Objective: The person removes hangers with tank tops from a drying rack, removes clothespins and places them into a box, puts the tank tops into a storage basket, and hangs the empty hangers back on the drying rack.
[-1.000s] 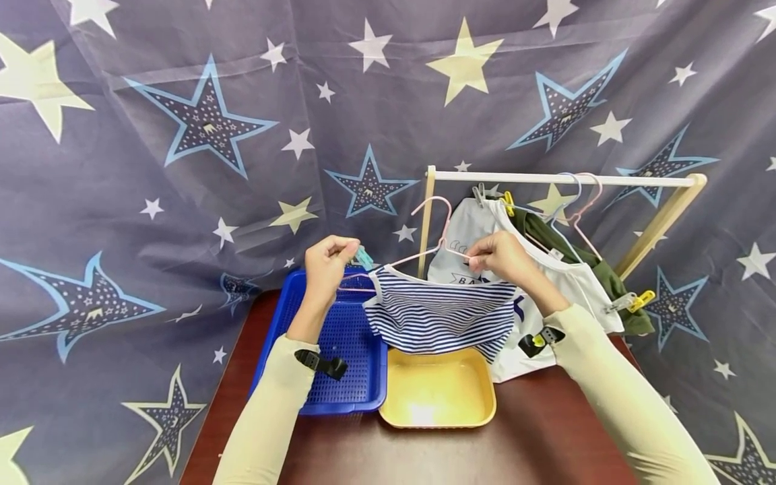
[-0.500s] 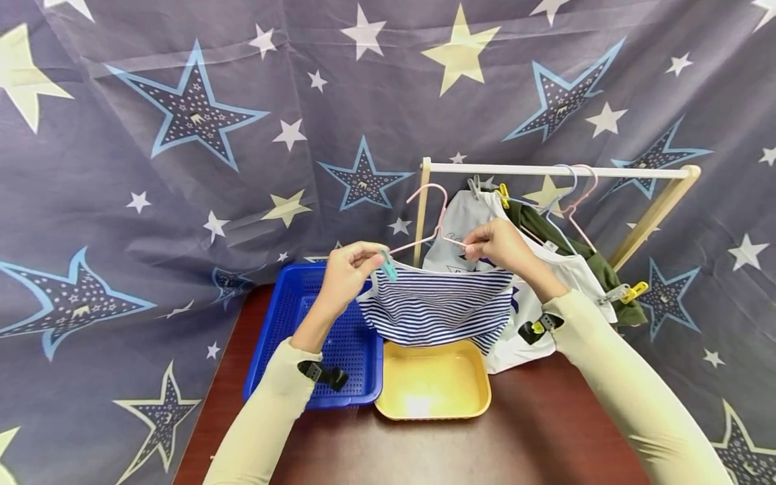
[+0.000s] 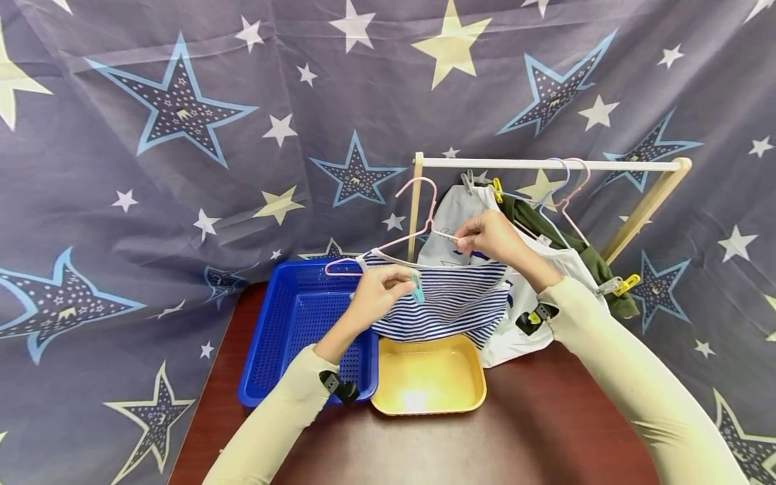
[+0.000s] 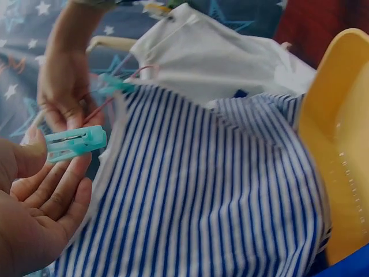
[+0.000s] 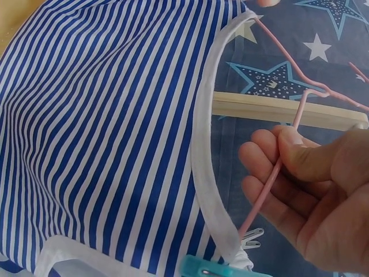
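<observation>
1. Pinching the teal clip [image 3: 417, 288], my left hand [image 3: 378, 294] hovers before the striped shirt [image 3: 448, 303], which hangs on the pink hanger [image 3: 430, 224].
2. My right hand [image 3: 492, 236] grips the hanger; a steady, level hold seems best, with the clip biting shirt and hanger together.
3. Basket [image 3: 315, 320] and tray [image 3: 430, 377] share the table [image 3: 485, 444]; left arm [image 3: 279, 411] and shirt partly hide their contents.

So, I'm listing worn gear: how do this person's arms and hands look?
Left sleeve and right sleeve are long, plain and cream. Left wristband and right wristband are black, with a yellow spot at the right one. Left hand and right hand are ungloved.
</observation>
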`<state>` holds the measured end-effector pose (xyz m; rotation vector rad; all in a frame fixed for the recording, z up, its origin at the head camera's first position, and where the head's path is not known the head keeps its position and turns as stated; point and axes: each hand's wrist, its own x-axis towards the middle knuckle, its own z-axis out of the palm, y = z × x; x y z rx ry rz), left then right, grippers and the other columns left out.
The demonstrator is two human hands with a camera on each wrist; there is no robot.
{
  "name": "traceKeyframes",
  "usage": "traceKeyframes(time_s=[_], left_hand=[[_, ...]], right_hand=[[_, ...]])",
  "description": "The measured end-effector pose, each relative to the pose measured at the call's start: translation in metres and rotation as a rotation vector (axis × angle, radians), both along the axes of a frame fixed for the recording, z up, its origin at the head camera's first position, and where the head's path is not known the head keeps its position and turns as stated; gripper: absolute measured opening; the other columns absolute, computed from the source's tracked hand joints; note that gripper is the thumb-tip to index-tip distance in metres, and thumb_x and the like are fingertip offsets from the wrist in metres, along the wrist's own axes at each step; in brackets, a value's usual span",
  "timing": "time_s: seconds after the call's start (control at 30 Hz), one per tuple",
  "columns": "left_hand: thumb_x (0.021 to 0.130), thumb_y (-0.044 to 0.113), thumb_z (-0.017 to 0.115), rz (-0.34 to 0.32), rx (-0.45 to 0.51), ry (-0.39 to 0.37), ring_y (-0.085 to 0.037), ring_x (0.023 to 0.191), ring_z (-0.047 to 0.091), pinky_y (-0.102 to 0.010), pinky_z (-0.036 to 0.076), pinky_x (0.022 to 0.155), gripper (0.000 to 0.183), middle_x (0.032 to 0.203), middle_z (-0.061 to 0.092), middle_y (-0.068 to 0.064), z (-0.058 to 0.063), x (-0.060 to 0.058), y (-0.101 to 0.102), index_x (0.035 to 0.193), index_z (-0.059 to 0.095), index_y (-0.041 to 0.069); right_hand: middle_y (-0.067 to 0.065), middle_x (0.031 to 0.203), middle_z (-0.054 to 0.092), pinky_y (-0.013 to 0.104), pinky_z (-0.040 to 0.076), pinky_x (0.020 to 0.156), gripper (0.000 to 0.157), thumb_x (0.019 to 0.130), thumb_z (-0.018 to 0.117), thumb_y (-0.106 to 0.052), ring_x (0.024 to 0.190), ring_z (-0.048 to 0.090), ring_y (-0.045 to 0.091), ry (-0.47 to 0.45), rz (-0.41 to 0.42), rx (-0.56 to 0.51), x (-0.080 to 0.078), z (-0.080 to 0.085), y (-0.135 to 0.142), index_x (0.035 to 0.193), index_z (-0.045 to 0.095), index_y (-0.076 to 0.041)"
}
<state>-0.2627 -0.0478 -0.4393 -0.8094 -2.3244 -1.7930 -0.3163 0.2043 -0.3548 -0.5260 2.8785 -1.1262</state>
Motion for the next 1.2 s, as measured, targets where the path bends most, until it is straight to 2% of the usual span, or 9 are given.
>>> traceKeyframes(time_s=[0.13, 0.23, 0.37, 0.6, 0.7, 0.93, 1.07, 1.2], left_hand=[[0.090, -0.001, 0.072, -0.039, -0.038, -0.002, -0.021, 0.083, 0.074, -0.021, 0.058, 0.077, 0.018, 0.094, 0.077, -0.020, -0.013, 0.000, 0.011, 0.108, 0.074, -0.005], [0.090, 0.000, 0.072, -0.066, -0.061, -0.018, -0.025, 0.087, 0.076, -0.023, 0.059, 0.079, 0.020, 0.097, 0.077, -0.020, -0.023, -0.001, 0.019, 0.110, 0.074, -0.006], [0.089, 0.004, 0.076, -0.095, -0.087, -0.073, -0.026, 0.090, 0.076, -0.023, 0.060, 0.080, 0.023, 0.100, 0.077, -0.019, -0.033, 0.000, 0.028, 0.111, 0.074, -0.004], [0.084, 0.014, 0.084, -0.116, -0.147, -0.191, -0.012, 0.080, 0.073, -0.020, 0.059, 0.074, 0.029, 0.096, 0.077, -0.015, -0.048, 0.001, 0.044, 0.109, 0.076, 0.000], [0.082, 0.018, 0.086, -0.126, -0.228, -0.177, -0.008, 0.076, 0.072, -0.018, 0.057, 0.070, 0.031, 0.092, 0.077, -0.013, -0.055, 0.001, 0.053, 0.106, 0.077, 0.002], [0.080, 0.016, 0.087, -0.189, -0.407, -0.135, -0.013, 0.082, 0.073, -0.013, 0.054, 0.073, 0.029, 0.094, 0.078, -0.010, -0.072, 0.002, 0.083, 0.104, 0.077, 0.003], [0.078, 0.018, 0.088, -0.188, -0.512, -0.094, -0.008, 0.078, 0.067, -0.014, 0.051, 0.071, 0.029, 0.089, 0.078, -0.007, -0.081, 0.005, 0.094, 0.101, 0.078, 0.003], [0.077, 0.019, 0.089, -0.162, -0.593, -0.080, -0.008, 0.074, 0.063, -0.016, 0.050, 0.069, 0.030, 0.086, 0.077, -0.006, -0.091, 0.009, 0.100, 0.099, 0.078, 0.003]], right_hand=[[0.018, 0.081, 0.077, 0.016, 0.050, 0.058, 0.009, 0.089, 0.074, -0.001, 0.068, 0.073, 0.016, 0.006, 0.009, 0.006, 0.000, 0.001, -0.001, 0.093, 0.077, 0.006], [0.018, 0.082, 0.077, 0.017, 0.051, 0.058, 0.008, 0.089, 0.074, -0.001, 0.069, 0.074, 0.020, 0.011, 0.007, 0.011, 0.000, 0.002, -0.001, 0.093, 0.078, 0.006], [0.020, 0.082, 0.077, 0.017, 0.051, 0.058, 0.009, 0.090, 0.074, 0.000, 0.072, 0.075, 0.026, 0.000, 0.006, 0.009, 0.000, 0.002, -0.001, 0.094, 0.077, 0.008], [0.021, 0.084, 0.076, 0.013, 0.051, 0.059, 0.009, 0.090, 0.074, 0.001, 0.073, 0.075, 0.027, -0.013, 0.011, -0.008, -0.002, -0.001, -0.002, 0.094, 0.076, 0.009], [0.022, 0.083, 0.076, 0.012, 0.051, 0.059, 0.009, 0.089, 0.074, 0.002, 0.072, 0.075, 0.026, -0.011, 0.021, -0.009, -0.003, -0.001, -0.002, 0.093, 0.076, 0.010], [0.019, 0.079, 0.076, 0.013, 0.049, 0.057, 0.009, 0.089, 0.074, 0.002, 0.066, 0.072, 0.018, 0.003, 0.017, 0.001, -0.002, 0.003, 0.004, 0.093, 0.076, 0.009], [0.019, 0.078, 0.075, 0.014, 0.048, 0.057, 0.007, 0.089, 0.074, 0.002, 0.066, 0.072, 0.020, 0.009, 0.025, 0.016, 0.000, 0.007, 0.002, 0.091, 0.077, 0.007], [0.018, 0.077, 0.075, 0.014, 0.049, 0.058, 0.008, 0.088, 0.073, 0.003, 0.061, 0.068, 0.011, -0.014, 0.041, -0.006, 0.001, 0.008, -0.004, 0.092, 0.076, 0.009]])
